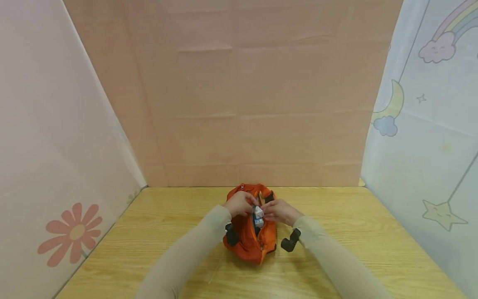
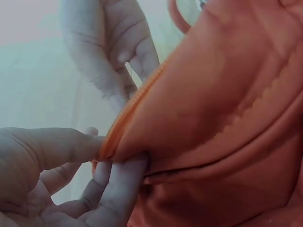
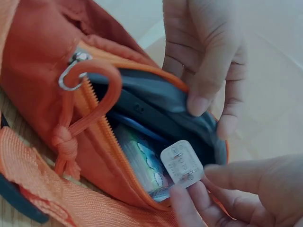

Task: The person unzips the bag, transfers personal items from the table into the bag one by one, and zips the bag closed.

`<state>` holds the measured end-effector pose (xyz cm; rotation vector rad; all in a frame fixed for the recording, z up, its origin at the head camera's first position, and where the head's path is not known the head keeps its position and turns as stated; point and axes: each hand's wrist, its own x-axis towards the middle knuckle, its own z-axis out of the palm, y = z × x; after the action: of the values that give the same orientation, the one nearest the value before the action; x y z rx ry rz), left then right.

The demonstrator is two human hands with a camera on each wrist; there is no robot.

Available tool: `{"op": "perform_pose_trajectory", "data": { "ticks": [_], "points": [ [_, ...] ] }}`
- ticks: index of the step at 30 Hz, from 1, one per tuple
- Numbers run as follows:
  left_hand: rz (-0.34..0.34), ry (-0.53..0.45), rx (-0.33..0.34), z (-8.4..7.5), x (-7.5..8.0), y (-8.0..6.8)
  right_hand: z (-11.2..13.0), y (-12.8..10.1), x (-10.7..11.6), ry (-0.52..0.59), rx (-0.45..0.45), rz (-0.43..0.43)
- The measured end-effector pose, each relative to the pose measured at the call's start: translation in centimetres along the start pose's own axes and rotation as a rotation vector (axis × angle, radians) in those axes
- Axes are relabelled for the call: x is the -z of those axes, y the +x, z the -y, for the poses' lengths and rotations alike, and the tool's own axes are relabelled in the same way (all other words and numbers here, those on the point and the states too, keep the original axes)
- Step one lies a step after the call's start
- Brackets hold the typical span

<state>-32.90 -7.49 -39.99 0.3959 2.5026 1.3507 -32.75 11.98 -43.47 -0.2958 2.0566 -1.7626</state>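
Note:
An orange-red fabric bag point(image 1: 248, 245) lies on the table with its zipped pocket gaping. My left hand point(image 1: 240, 203) pinches the zipper edge point(image 2: 132, 106) of that opening between thumb and fingers. At the mouth of the pocket, my right hand point(image 3: 255, 191) holds a white plug-in charger point(image 3: 182, 163), thumb at one side and fingertips at its lower edge. The charger's metal prongs face up. Inside the pocket are a clear plastic packet with a colourful print point(image 3: 147, 161) and a dark, flat item point(image 3: 142, 111), partly hidden by the grey lining.
A knotted orange cord point(image 3: 66, 137) hangs from the zipper's metal pull. An orange webbing strap point(image 3: 42, 175) with a dark buckle part runs beside the bag. The wooden table point(image 1: 168, 232) meets a tan back sheet point(image 1: 239, 104), with printed sheets on both sides.

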Motion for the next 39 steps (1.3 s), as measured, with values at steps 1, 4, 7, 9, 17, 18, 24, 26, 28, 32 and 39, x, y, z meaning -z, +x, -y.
{"op": "perform_pose_trajectory", "data": {
  "ticks": [1,4,7,9,17,18,24,26,28,32,39],
  "points": [
    [0.003,-0.027,0.009,0.1,0.1,0.0,-0.1,0.0,0.0,0.002,0.023,0.014],
    [0.013,-0.089,0.034,0.4,0.4,0.0,-0.2,0.2,-0.1,-0.004,0.054,0.011],
    [0.021,-0.115,0.051,0.6,0.6,0.0,0.1,0.4,-0.8,-0.078,0.028,-0.054],
    [0.024,-0.129,0.047,0.6,0.8,-0.1,0.4,0.6,-1.3,-0.134,0.019,-0.086],
    [0.031,-0.190,0.049,0.6,1.3,-0.2,1.1,1.1,-2.2,-0.222,-0.015,-0.145],
    [0.033,-0.199,0.051,0.6,1.3,-0.2,1.1,1.1,-2.2,-0.217,-0.021,-0.155],
    [0.033,-0.232,0.040,0.8,1.5,-0.2,0.8,1.3,-2.2,-0.228,-0.023,-0.188],
    [0.028,-0.240,0.035,1.0,1.5,-0.1,0.8,1.3,-2.2,-0.212,-0.015,-0.184],
    [0.027,-0.247,0.038,1.2,1.5,0.0,0.9,1.3,-2.3,-0.196,-0.006,-0.177],
    [0.031,-0.270,0.047,1.4,1.6,0.1,1.0,1.3,-2.5,-0.152,-0.016,-0.176],
    [0.030,-0.289,0.056,1.4,1.5,0.1,0.9,1.5,-2.8,-0.097,-0.047,-0.168]
  ]
}}
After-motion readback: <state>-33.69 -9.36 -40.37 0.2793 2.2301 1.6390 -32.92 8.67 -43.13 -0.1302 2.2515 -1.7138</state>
